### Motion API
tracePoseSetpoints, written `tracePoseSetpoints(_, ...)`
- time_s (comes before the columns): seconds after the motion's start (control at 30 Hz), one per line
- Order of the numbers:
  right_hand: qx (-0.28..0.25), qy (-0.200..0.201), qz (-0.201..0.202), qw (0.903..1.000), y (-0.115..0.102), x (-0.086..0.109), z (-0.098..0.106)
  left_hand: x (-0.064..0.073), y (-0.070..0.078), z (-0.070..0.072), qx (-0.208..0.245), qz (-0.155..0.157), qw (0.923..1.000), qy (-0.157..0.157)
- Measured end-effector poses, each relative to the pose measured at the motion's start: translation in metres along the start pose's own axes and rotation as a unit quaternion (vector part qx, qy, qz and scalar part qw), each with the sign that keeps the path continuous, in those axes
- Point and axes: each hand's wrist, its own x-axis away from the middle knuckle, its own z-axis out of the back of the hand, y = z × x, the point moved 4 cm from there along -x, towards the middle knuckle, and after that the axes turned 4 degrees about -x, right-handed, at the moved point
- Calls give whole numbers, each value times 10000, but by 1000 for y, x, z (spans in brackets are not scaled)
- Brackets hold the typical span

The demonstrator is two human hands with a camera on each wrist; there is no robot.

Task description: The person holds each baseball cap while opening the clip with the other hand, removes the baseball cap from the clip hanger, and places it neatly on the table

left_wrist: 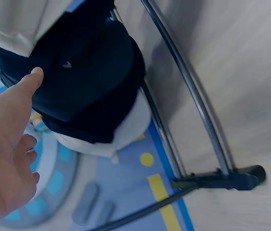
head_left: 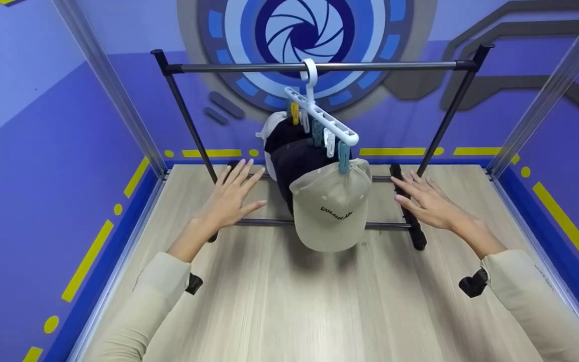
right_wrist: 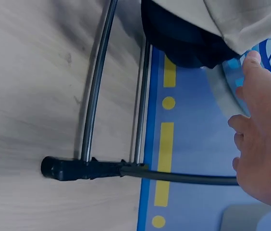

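Note:
Several caps hang in a row from a white clip hanger [head_left: 322,118], hooked over the top bar of a black rack [head_left: 385,66]. Nearest is a beige cap [head_left: 329,206] with dark lettering; behind it come dark caps [head_left: 289,161] and a white cap [head_left: 273,125]. Grey, white and yellow clips [head_left: 344,157] grip them. My left hand [head_left: 226,198] is held in the air left of the caps, fingers spread, holding nothing. On the right, my right hand [head_left: 427,201] is likewise raised with straight fingers, apart from the caps. Both thumbs point inward.
The rack's black feet [head_left: 415,221] and lower bars [head_left: 390,226] stand on a pale wooden tabletop [head_left: 289,311]. Blue printed panels [head_left: 58,166] with yellow marks enclose the back and sides. Metal corner posts [head_left: 113,80] rise at the back left and right.

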Motion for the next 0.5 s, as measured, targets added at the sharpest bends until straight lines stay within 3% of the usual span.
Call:
tracePoseSetpoints(0.13, 39, 63, 131, 9999, -9, -2, 0, -5, 17, 6, -171, -226, 9990, 341)
tracePoseSetpoints(0.27, 143, 456, 562, 9973, -21, -3, 2, -8, 35, 12, -253, -426, 9952, 842)
tracePoseSetpoints(0.5, 235, 1405, 1510, 9782, -49, -5, 11, -24, 68, 31, -11, -609, 9855, 1584)
